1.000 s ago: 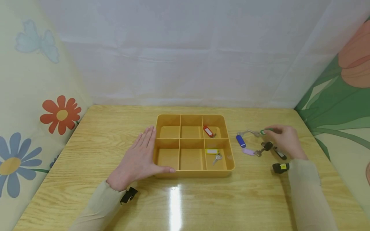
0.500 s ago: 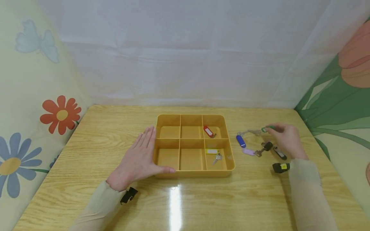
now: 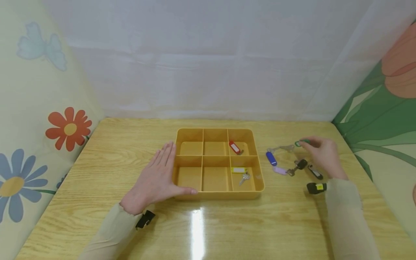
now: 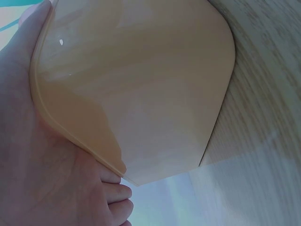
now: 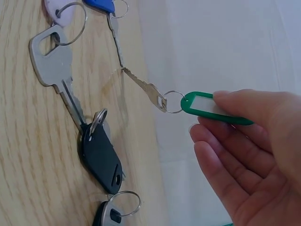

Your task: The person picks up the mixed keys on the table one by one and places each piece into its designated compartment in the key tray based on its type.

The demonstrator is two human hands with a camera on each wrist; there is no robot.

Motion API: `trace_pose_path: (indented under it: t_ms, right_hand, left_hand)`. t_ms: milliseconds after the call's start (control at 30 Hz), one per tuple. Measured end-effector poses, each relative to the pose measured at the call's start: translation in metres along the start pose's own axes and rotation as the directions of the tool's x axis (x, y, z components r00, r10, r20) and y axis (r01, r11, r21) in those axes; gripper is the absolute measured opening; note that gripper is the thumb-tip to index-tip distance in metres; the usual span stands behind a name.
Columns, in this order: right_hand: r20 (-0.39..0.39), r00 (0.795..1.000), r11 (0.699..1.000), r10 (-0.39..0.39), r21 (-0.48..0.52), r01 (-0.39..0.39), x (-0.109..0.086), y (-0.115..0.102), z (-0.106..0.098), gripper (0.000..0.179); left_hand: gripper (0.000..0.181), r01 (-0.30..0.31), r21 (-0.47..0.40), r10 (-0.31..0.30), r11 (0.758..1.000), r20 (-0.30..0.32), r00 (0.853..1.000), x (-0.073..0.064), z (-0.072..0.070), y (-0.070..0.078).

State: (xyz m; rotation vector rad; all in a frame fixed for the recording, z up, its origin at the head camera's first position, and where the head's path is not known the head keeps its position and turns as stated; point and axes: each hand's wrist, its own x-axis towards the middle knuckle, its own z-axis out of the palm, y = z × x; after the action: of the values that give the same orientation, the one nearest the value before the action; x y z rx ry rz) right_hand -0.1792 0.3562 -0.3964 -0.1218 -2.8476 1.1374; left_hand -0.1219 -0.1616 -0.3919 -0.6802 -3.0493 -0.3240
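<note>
From where I stand, the person's right hand (image 3: 325, 155), at the middle right of the head view, pinches a green plastic key tag with a white label (image 5: 209, 107) between thumb and fingers, a narrow grip at the end away from the ring. The left hand (image 3: 156, 180), left of centre, lies wide: fingers straight along the side wall of the yellow plastic six-compartment tray (image 3: 217, 195), thumb over its front rim.

The tag is raised over the table (image 3: 227, 231), while its toothed silver key (image 5: 150, 92) slopes down from a thin wire ring (image 5: 173, 102). That key's tip looks to be touching, or just beside, the thin silver key (image 5: 116, 40) on the blue plastic tag (image 3: 271, 158). To do this lift well, I would go straight up and slowly, so the tip comes away without dragging its neighbour, and hold the pinch firm, since the key can probably swing on the ring.

As for direction, in the right wrist view the tag's long axis runs nearly level, dipping slightly to the right, ring end facing left. The key's long axis slants off the ring to the upper left, tip outermost. In the head view, the tag's ring end also faces left.
</note>
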Motion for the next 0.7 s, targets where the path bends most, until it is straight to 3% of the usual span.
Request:
trace_pose_path:
  t_ms: [700]
  right_hand:
    - [-0.084,0.995,0.998,-0.054,-0.017,0.053,-0.003,-0.017,-0.004,0.058]
  left_hand:
    - [0.145,-0.011,0.007,0.011,1.000,-0.005,1.000,0.000,0.000,-0.001]
